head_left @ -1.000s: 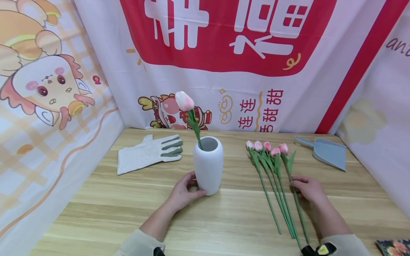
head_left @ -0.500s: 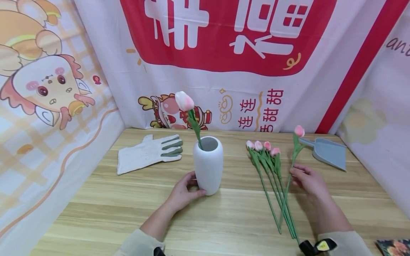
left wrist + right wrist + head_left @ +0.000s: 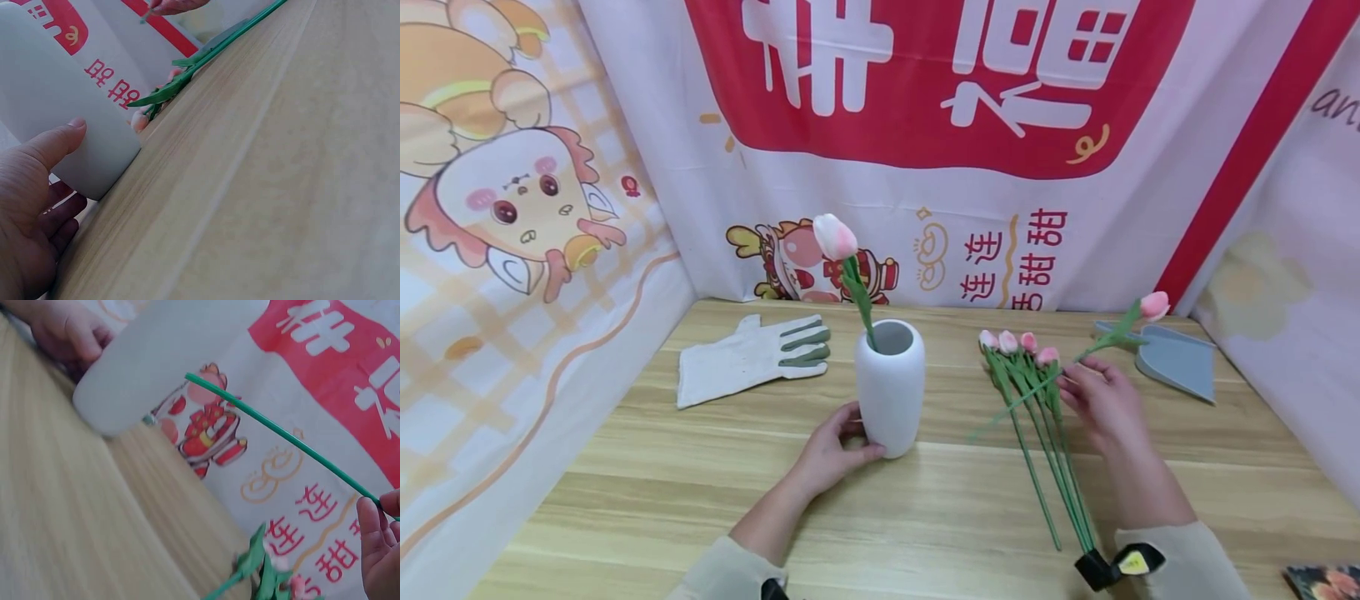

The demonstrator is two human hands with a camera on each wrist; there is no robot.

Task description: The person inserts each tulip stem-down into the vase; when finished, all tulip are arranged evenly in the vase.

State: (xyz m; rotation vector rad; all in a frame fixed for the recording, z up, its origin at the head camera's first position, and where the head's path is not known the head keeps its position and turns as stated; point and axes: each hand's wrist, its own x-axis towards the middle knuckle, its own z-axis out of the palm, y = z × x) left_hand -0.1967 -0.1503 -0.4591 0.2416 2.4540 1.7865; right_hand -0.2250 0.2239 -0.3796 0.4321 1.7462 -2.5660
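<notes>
A white vase (image 3: 891,400) stands upright on the table, with one pink-and-white artificial tulip (image 3: 835,238) leaning out of its mouth to the left. My left hand (image 3: 832,452) holds the vase low down, the thumb (image 3: 61,141) in front and the other fingers at its side. My right hand (image 3: 1107,404) pinches the green stem of another tulip (image 3: 1153,306). That tulip is raised and slanted, bloom to the upper right, and its stem end (image 3: 200,381) points toward the vase. Below it several more tulips (image 3: 1007,342) lie together on the table.
A white work glove (image 3: 730,367) with grey-green fingers lies left of the vase. At the back right is a grey-blue dustpan (image 3: 1180,362), partly behind the held tulip. A dark flower-patterned item (image 3: 1326,582) shows at the lower right corner. Printed cloths hang around the table.
My right hand has lifted one tulip off the table beside the others and moved it up and left, tilting the bloom rightward. My left hand and the vase have stayed in place.
</notes>
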